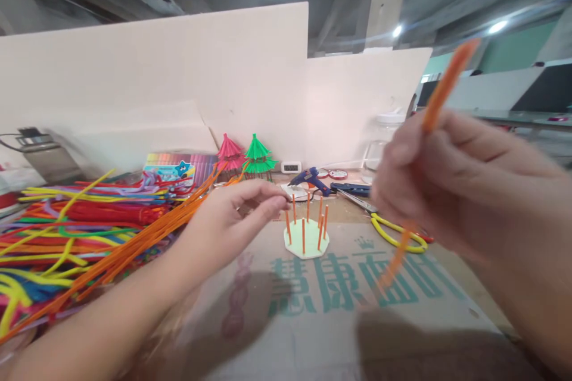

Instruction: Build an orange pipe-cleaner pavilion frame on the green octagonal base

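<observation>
A pale green many-sided base (295, 247) lies on the cardboard with several upright orange sticks (304, 237) around its edge. My left hand (236, 211) reaches in from the left, thumb and forefinger pinched at the top of the base's leftmost stick. Raised at the right, my right hand (451, 181) is closed around a longer orange pipe cleaner (447, 92). One end of it points up and the other hangs below the fist. Motion blurs this hand and the pipe cleaner.
Many coloured pipe cleaners (84, 214) are heaped at left. Behind the base are a blue glue gun (310, 177), a small clock (291, 167), and pink (230, 152) and green (259, 155) tiered roof models. Yellow-handled scissors (393, 232) and a lidded jar (386, 131) are at right.
</observation>
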Motion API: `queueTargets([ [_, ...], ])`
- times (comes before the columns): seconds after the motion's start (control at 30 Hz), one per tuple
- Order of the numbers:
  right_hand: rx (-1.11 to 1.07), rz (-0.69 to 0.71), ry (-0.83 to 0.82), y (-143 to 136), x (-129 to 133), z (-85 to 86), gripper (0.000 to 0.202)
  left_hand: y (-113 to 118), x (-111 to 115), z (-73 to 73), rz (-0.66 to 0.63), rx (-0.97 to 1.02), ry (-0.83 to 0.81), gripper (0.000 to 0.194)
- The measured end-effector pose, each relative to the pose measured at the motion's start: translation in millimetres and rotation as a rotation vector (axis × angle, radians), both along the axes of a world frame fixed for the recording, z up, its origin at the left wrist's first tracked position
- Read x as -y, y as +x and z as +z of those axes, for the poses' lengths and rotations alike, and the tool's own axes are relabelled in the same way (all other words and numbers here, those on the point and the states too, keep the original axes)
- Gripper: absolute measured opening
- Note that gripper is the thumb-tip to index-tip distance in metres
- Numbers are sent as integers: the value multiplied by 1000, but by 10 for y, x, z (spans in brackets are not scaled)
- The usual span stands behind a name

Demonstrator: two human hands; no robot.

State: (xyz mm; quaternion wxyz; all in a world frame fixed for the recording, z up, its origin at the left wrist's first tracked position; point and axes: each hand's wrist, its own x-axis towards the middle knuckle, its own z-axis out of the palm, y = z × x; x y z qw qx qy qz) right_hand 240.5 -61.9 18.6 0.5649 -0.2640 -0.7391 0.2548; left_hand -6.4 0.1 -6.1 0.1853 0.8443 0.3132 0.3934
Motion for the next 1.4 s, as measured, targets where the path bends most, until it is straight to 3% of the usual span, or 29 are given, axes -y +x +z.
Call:
queueTargets([
  [0.13, 286, -169, 153, 138, 57, 108, 17, -52, -130, -8, 109, -14, 86, 18],
  [0.23, 599, -259, 301, 142, -142, 1, 20, -40, -166, -61, 113, -63, 156, 19],
  [0.3, 700, -275, 302, 127, -327, -106, 21, -4, -158, -81, 91, -100, 203, 21],
  [0.4, 748, -315, 279, 115, -546, -231, 17, 85, -156, -59, 71, -168, 318, 25],
  [0.53, 768, -346, 273, 156, -649, -297, 17, 229, -255, 15, 118, -304, 481, 24],
  [0.7, 722, -354, 245, 250, -675, -397, 17, 316, -363, 2, 85, -429, 433, 21],
  [0.9, 731, -263, 169, 297, -759, -525, 19, 221, -403, -184, 31, -435, 491, 21],
  [1.4, 841, -199, 134, 270, -825, -630, 15, 293, -456, -358, 9, -451, 455, 9],
])
